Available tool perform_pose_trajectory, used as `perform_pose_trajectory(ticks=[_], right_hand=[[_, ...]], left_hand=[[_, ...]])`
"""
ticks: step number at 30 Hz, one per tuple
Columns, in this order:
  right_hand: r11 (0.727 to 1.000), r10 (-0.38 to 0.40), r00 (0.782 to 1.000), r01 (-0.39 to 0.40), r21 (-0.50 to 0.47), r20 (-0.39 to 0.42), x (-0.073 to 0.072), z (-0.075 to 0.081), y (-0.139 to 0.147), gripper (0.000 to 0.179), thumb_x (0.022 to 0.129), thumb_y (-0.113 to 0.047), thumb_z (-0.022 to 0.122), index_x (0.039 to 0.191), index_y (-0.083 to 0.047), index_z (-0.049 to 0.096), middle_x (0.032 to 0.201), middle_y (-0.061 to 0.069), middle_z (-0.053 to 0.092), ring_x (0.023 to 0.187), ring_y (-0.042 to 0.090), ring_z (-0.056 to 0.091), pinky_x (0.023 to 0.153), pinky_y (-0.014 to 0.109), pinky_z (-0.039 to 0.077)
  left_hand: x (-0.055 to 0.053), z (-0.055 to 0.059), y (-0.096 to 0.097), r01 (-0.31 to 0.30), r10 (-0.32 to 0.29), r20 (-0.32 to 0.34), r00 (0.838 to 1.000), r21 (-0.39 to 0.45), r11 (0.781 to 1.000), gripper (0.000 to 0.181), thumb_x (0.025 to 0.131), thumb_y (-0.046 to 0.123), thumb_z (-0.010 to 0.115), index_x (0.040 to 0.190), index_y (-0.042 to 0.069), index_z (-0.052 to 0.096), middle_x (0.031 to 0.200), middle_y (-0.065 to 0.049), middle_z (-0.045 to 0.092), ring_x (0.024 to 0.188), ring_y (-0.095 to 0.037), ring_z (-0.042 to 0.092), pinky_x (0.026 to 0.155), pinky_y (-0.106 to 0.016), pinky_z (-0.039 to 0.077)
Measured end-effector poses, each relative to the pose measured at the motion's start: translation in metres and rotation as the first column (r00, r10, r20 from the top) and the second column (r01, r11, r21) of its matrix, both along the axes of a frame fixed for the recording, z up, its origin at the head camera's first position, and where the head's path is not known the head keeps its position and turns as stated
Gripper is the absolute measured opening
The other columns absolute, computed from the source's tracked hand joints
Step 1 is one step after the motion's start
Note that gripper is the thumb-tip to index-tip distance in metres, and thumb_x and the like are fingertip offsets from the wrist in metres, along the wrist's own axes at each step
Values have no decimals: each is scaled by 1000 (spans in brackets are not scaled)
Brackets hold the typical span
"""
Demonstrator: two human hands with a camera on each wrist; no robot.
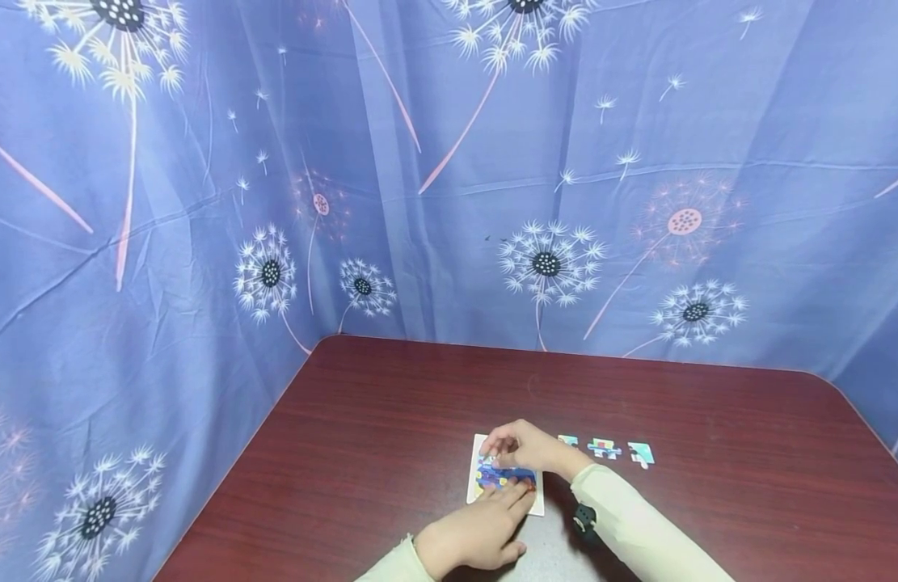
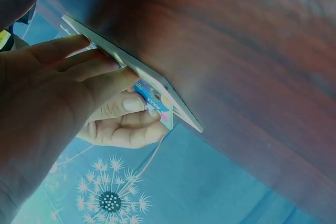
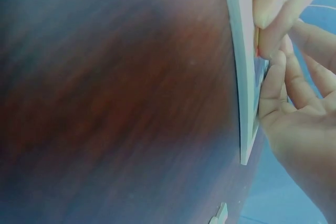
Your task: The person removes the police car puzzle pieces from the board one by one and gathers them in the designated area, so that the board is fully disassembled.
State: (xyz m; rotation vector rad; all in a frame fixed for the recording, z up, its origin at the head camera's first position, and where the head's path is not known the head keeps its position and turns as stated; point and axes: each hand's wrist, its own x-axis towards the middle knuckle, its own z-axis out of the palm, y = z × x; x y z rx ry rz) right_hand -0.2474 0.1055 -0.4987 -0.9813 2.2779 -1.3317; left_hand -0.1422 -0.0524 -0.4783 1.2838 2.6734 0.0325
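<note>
A white-rimmed jigsaw puzzle board (image 1: 538, 505) with a colourful, mostly blue picture lies on the table. My left hand (image 1: 485, 529) rests on its near part with the fingers stretched out over the picture. Above the far part, my right hand (image 1: 529, 446) bends down with curled fingers. In the left wrist view, its thumb and fingers pinch a small puzzle piece (image 2: 167, 118) with blue and pink at the board's surface. The right wrist view catches the board (image 3: 240, 66) edge-on, the right hand (image 3: 302, 114) beside the left fingers (image 3: 273, 30); the piece is hidden there.
To the right of the board lie loose puzzle pieces: one (image 1: 568, 440) partly behind the right wrist, one (image 1: 604, 449) in the middle and one (image 1: 641, 453) farthest right. The dark red wooden table (image 1: 390, 420) meets a blue dandelion-print curtain (image 1: 449, 242) at the back and left.
</note>
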Motion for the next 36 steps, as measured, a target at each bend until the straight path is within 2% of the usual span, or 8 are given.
perform_pose_trajectory(ticks=[6,15,21,25,32,36], right_hand=[[999,2,1000,-1,-42,24,-1,-1,1,16,82,4,67,98,1,70,80,12,66,73,12,58,67,23,49],[999,-18,999,20,-46,34,0,0,1,16,81,5,68,97,0,72,79,11,67,72,12,59,68,22,50],[998,-24,999,26,-51,48,1,0,2,15,83,3,68,97,1,72,81,13,67,75,17,61,70,23,50],[998,-28,998,31,-47,56,-1,-1,2,14,84,2,68,98,1,72,82,12,68,75,15,61,70,23,51],[999,-37,997,39,-34,66,-2,1,3,14,83,4,68,96,0,72,80,9,67,73,12,61,68,23,52],[998,-30,998,34,-61,54,-3,2,5,14,84,2,68,97,1,72,82,11,69,75,12,62,70,24,53]], left_hand=[[1,3,0,0,0,-3,1000,0,1000,66,94,36,58,147,3,36,154,-11,31,142,-24,28,109,-39,35],[-1,4,0,6,-6,-3,1000,13,1000,65,94,35,59,146,3,38,153,-11,34,141,-25,30,109,-38,36],[-1,5,0,-3,2,37,999,25,1000,65,93,34,60,146,2,37,153,-12,33,141,-26,29,109,-39,36],[-2,5,0,-9,7,67,998,27,1000,65,94,34,59,146,2,37,154,-12,32,142,-25,28,109,-40,35],[-4,1,-2,4,-7,84,996,28,1000,66,94,34,58,148,2,34,155,-13,29,143,-26,25,110,-40,33],[-4,-1,-2,6,-8,81,997,23,1000,66,95,34,58,148,3,34,155,-13,28,143,-25,25,111,-39,32]])
